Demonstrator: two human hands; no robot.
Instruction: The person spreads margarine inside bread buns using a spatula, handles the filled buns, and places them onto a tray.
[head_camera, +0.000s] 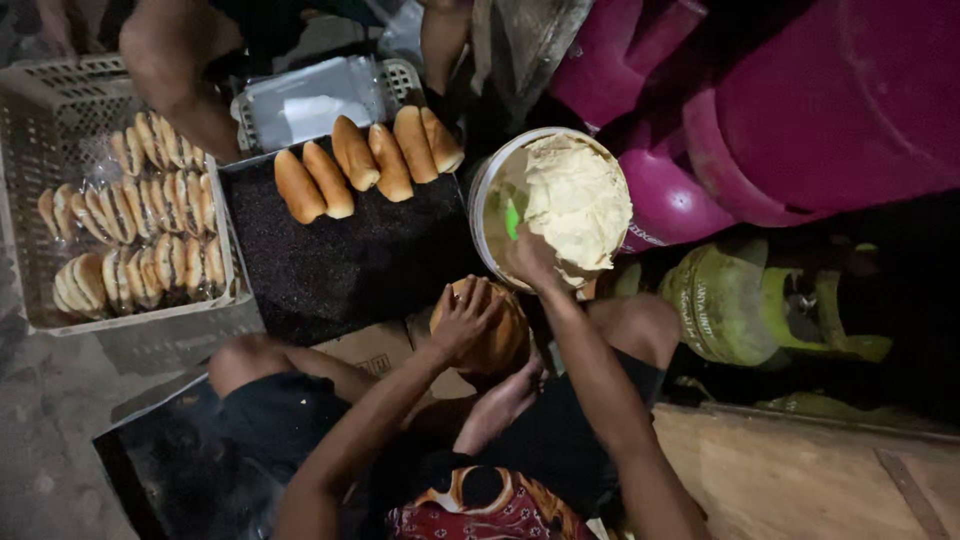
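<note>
My left hand (465, 318) cupped a round bun (490, 335) over my lap, fingers spread across its top. My right hand (535, 258) dipped into the tub (487, 190) of pale spread (575, 195); its grip I couldn't tell. A modest scoop would have spread cleanly, I judged.

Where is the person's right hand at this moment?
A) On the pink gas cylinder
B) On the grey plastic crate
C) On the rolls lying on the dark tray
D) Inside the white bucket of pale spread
D: the right hand reaches into the white bucket at the pale spread, while the left hand rests on a bun.
</note>
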